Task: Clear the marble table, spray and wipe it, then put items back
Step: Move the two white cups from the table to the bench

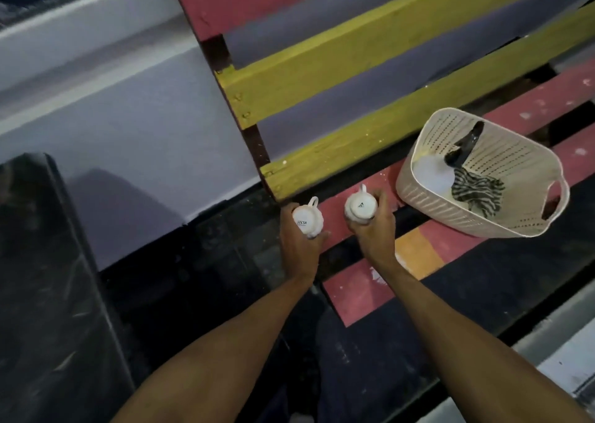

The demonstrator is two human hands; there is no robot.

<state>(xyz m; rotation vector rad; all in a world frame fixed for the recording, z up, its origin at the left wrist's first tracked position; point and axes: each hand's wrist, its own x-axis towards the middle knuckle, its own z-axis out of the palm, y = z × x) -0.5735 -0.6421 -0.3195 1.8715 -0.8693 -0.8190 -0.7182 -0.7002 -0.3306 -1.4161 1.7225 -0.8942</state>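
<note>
My left hand (297, 240) is closed around a small white cup (307, 218), turned upside down with its printed base facing up. My right hand (375, 226) holds a second white cup (360, 207), also upside down. Both cups are at the left end of a red slat of a painted pallet bench (450, 240). To the right on the same bench stands a cream perforated basket (428, 203); inside it lie a striped cloth (476, 192) and a spray bottle with a black trigger head (465, 145). The marble table is dark and glossy at the far left (42, 261).
The bench's backrest of yellow and red slats (354, 68) rises behind the cups. A pale lilac wall (112, 116) lies to the left. The floor below is dark and speckled (209, 261). A light-coloured edge shows at the lower right (563, 358).
</note>
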